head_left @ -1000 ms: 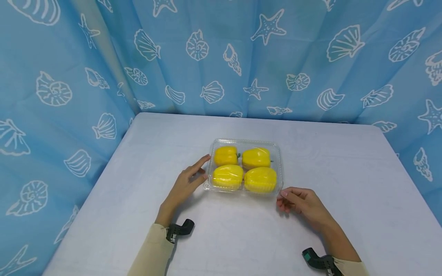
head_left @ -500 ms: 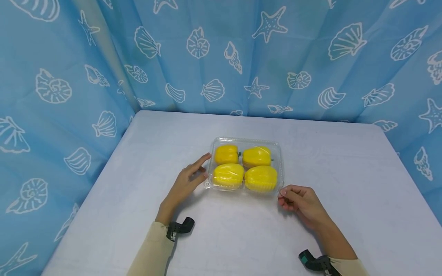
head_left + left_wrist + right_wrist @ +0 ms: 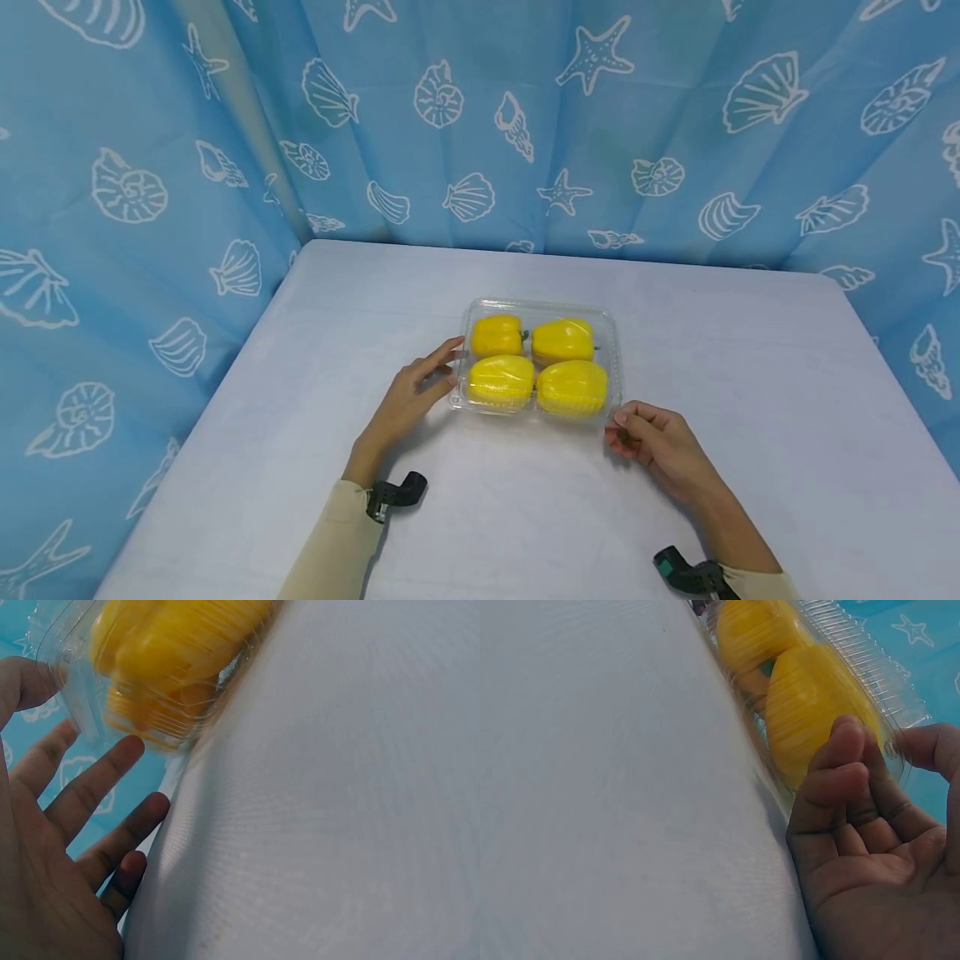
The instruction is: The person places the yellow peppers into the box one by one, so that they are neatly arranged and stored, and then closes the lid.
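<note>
A clear plastic clamshell box [image 3: 540, 310] lies on the table, its lid down over several yellow bell peppers [image 3: 572, 387], some with a green stem showing. My left hand [image 3: 408, 396] is at the box's left side, thumb and fingertips right at the wall. In the left wrist view the fingers of that hand [image 3: 75, 817] are spread and mostly straight. At the near right corner my right hand [image 3: 652, 437] pinches the box's edge between thumb and index finger. The right wrist view has this hand's [image 3: 877, 832] other fingers curled in below the corner.
White cloth covers the table [image 3: 480, 517]. A blue curtain [image 3: 495, 125] with white shell and starfish prints hangs behind it and along its left side. Black wrist cameras [image 3: 397, 492] are strapped on both wrists, over light beige sleeves.
The whole head view has shifted slightly. Both hands keep their places at the box, and the box and peppers stay where they were on the table.
</note>
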`<state>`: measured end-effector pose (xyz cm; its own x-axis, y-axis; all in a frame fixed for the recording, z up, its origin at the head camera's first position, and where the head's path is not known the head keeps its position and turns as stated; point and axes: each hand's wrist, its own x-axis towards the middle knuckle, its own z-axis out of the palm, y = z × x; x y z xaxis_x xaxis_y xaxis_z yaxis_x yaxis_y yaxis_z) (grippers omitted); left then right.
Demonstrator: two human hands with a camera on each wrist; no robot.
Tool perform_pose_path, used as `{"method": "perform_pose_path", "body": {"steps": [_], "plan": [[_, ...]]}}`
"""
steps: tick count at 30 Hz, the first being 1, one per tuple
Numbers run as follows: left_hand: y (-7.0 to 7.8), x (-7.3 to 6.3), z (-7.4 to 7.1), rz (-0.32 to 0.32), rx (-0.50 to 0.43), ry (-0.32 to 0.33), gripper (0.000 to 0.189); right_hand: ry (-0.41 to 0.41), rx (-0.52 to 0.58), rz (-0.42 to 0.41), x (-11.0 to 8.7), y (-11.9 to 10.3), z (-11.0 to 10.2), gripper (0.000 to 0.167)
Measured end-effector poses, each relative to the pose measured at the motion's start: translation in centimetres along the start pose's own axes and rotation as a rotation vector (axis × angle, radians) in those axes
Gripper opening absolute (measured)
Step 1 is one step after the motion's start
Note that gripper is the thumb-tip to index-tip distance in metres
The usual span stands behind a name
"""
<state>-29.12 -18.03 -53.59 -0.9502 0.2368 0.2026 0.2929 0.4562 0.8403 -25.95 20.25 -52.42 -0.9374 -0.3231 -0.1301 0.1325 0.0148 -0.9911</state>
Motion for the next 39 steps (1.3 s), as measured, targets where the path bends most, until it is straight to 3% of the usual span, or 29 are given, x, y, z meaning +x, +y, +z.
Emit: {"method": "perform_pose_path", "body": {"steps": [4,7,13,19,26,31,39], "plan": [[0.0,0.0,0.0,0.003,0.002,0.001,0.054,0.063,-0.167,-0.108,0.0,0.2,0.0,0.026],[0.0,0.0,0.0,0.003,0.002,0.002,0.054,0.085,-0.239,-0.198,0.0,0.2,0.0,0.036],[-0.1,0.1,0.1,0.008,-0.021,-0.003,0.055,0.057,-0.253,-0.336,0.1,-0.1,-0.2,0.07],[0.2,0.1,0.1,0.011,-0.052,0.012,0.055,0.053,-0.334,-0.433,0.3,0.0,-0.4,0.066],[0.2,0.1,0.0,0.026,-0.156,0.077,0.053,0.059,-0.381,-0.459,0.4,0.4,-0.6,0.063],[1.0,-0.3,-0.2,-0.049,-0.235,0.061,0.036,0.055,-0.382,-0.466,0.5,0.3,-0.4,0.063],[0.7,-0.6,0.0,-0.122,-0.223,-0.014,0.014,0.049,-0.386,-0.468,0.4,0.2,-0.4,0.064]]}}
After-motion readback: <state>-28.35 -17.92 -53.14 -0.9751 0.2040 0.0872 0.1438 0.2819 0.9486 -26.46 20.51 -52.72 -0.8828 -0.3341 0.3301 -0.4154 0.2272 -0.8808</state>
